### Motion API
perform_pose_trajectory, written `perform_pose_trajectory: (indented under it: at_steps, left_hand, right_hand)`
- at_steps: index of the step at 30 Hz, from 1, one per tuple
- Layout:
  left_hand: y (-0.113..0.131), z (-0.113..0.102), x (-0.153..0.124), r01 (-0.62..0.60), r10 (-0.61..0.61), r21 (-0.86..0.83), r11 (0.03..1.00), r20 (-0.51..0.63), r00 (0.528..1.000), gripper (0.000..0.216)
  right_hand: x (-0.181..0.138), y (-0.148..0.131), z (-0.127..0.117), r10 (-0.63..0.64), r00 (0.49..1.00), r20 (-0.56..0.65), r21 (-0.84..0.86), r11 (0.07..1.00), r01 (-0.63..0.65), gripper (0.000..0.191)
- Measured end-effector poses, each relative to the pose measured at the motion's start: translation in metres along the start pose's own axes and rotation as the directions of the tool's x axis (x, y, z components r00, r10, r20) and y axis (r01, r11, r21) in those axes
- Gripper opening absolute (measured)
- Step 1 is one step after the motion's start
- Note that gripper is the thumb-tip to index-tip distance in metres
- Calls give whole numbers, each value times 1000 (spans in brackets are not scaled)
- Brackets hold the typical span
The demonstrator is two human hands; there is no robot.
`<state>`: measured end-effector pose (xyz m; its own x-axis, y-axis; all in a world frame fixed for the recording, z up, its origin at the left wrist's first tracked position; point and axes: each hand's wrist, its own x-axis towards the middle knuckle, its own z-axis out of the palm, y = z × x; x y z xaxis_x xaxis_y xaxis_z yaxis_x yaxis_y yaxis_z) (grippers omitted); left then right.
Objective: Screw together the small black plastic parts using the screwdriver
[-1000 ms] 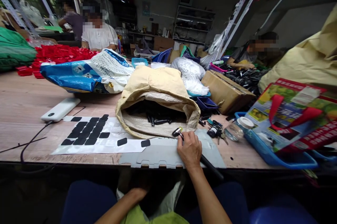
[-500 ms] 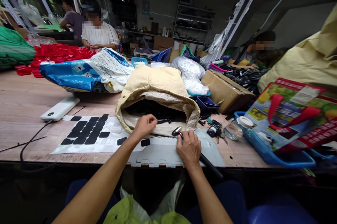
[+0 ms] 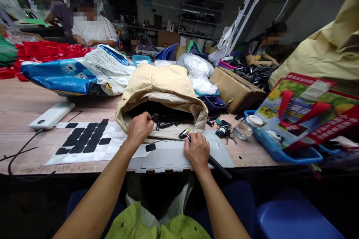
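Observation:
My right hand is wrapped round a small hammer. Its shiny head with a yellowish end points to the upper left, and its black handle comes out below my palm. At the left of the mouth of a beige woven sack, my left hand has its fingers pinched together beside small black parts. Whether something is between those fingertips is hidden. The sack lies on its side with its opening towards me, dark inside. Under my right hand is a grey sheet.
White paper with rows of black rounded stickers lies left, near a white power bank. A blue-white sack stands behind. Keys, a clear jar and a blue basket are right. Several people sit further back.
My left hand has moved left and slightly up along the sack's mouth. More black parts show at the opening. My right hand still holds the hammer; the whole view has shifted slightly.

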<state>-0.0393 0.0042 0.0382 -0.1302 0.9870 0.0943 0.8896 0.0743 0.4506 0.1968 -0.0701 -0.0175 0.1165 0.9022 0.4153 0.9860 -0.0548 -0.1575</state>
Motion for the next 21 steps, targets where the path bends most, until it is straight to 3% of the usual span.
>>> perform_pose_trajectory:
  at_steps: [3,12,16,21]
  left_hand:
    - [2,6,-27,-150,156,-111,982,44,987,12]
    - [21,35,-46,-220,227,-245,944,0,974,21]
    - [45,51,-59,-264,281,-200,944,60,958,26]
    - [58,66,-69,-231,236,-118,966,32,971,24]
  right_hand:
    - [0,0,0,2,1000,0,-5,1000,-2,15]
    - [-1,-1,-1,-3,1000,-2,-2,1000,3,15]
    - [-1,-1,-2,3,1000,11,-1,1000,-3,16]
    - [-1,-1,-3,8,1000,21,-1,1000,-8,17]
